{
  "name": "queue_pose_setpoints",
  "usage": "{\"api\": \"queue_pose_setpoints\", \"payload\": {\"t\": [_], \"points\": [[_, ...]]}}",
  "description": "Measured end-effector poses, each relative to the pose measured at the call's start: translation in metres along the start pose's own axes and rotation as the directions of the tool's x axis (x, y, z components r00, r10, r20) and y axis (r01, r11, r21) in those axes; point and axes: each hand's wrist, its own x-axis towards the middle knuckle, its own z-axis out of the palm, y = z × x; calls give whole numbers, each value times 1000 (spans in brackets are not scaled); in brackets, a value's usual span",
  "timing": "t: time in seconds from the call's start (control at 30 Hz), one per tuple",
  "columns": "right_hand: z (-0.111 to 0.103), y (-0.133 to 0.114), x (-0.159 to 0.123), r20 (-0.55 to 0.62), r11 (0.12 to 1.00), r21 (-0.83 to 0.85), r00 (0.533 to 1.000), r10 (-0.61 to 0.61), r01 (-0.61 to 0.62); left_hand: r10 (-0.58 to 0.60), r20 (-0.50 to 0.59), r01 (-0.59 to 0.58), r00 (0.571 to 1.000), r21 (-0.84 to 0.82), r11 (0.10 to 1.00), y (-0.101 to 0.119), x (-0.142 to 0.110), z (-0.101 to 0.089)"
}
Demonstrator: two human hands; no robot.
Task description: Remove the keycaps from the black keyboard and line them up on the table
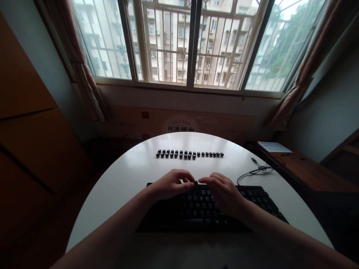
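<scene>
A black keyboard (196,220) lies on the white round table in front of me, partly covered by my hands and forearms. Over its upper rows, my left hand (176,182) pinches a small black keycap (196,184) between thumb and fingertips. My right hand (223,190) hovers over the keys just to the right, its index finger stretched toward that same keycap; whether it touches is too small to tell. Its thumb is hidden. Beyond the hands, loose black keycaps (175,153) stand in two rows, the back row reaching farther right.
From the keyboard's back edge a black cable (259,170) trails to the right over the white table (112,198). A wooden desk (305,168) with papers (275,147) stands at the right. An orange-brown cabinet (25,123) is on the left, and a barred window (193,45) lies ahead.
</scene>
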Motion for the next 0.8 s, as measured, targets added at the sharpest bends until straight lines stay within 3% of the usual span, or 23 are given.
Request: {"api": "queue_pose_setpoints", "payload": {"t": [0.17,0.3,0.5,0.63,0.7,0.8], "points": [[8,1,4,22,981,-183,998,-64,67,41,37,-41,998,11,999,-3,-1,0],[3,-1,12,34,987,-151,998,-50,55,48,30,-48,998,20,999,-5,-2,1],[-13,-3,27,203,999,-49,979,25,-15,39,29,-41,999,77,996,-8,0,1],[-21,39,49,268,974,-141,940,212,-180,1,-83,26,997,327,945,-10,0,-1],[-20,68,62,313,902,-303,861,400,-309,-10,-101,54,995,445,894,-12,0,0],[-11,106,78,297,843,-379,813,501,-381,-13,-93,59,996,519,852,-15,-1,1]]}}
